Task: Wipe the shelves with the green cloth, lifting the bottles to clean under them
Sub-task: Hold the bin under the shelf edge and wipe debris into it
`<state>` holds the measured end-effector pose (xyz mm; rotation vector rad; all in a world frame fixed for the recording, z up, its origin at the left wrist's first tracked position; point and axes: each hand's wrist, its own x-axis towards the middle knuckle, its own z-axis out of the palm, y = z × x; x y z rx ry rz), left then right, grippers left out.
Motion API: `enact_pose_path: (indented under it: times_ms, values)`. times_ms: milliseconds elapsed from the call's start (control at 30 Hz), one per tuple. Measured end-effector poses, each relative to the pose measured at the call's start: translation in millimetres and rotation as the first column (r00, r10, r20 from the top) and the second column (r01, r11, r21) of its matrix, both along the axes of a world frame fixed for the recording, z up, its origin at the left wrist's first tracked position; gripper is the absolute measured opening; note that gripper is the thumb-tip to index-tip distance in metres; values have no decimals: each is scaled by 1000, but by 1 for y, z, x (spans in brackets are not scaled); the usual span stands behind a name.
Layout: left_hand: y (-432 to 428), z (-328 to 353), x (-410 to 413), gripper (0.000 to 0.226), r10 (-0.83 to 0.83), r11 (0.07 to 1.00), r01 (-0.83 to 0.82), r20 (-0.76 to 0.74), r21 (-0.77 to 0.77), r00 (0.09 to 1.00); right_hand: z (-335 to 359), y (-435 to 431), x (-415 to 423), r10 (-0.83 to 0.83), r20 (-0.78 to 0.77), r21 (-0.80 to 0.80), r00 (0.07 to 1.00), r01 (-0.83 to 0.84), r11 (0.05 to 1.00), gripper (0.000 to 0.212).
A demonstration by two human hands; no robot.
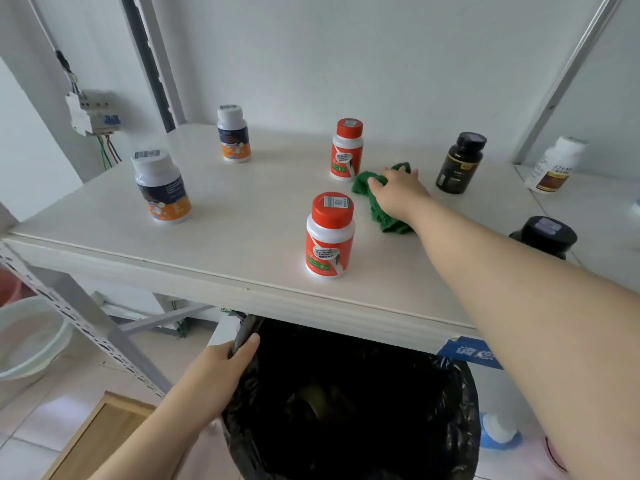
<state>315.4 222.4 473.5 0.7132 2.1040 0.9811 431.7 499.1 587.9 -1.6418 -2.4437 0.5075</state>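
Currently right hand (398,192) is pressing green cloth (386,218) on shelf (242,220), fingers loosely spread — rear red-capped bottle (346,150) sitting just left of them; left hand (221,368) — farther off — is clutching bin bag (346,410).

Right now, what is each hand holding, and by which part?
The left hand grips the black bin bag by its upper-left rim. The right hand presses flat on the green cloth, holding nothing.
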Motion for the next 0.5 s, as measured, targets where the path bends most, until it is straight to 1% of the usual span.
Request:
enact_pose_path:
  times_ms: [67,133,200,300,367,433,500]
  values:
    - [0,-3,-2,54,11,1000,-11,24,-5,1000,-8,3,-3,77,-21,43,997,-76,996,56]
    - [1,-3,-3,55,29,1000,-29,27,-2,999,-12,2,-4,128,18,84,992,-129,988,58]
    - [3,1,1,53,52,999,-52,11,6,999,-12,-1,-1,200,36,67,979,-202,977,55]
    - [8,5,2,47,55,999,-54,28,-2,998,-11,-12,9,300,-31,24,954,-299,954,49]
    - [9,3,1,48,33,999,-32,47,-9,998,-12,-23,17,329,-67,14,942,-329,944,47]
    - [10,1,1,53,18,1000,-18,73,-8,997,-11,-36,24,326,-85,-7,941,-328,945,45]
    - [11,3,3,53,29,1000,-30,96,0,995,-8,-49,32,320,-96,-13,943,-323,946,43]
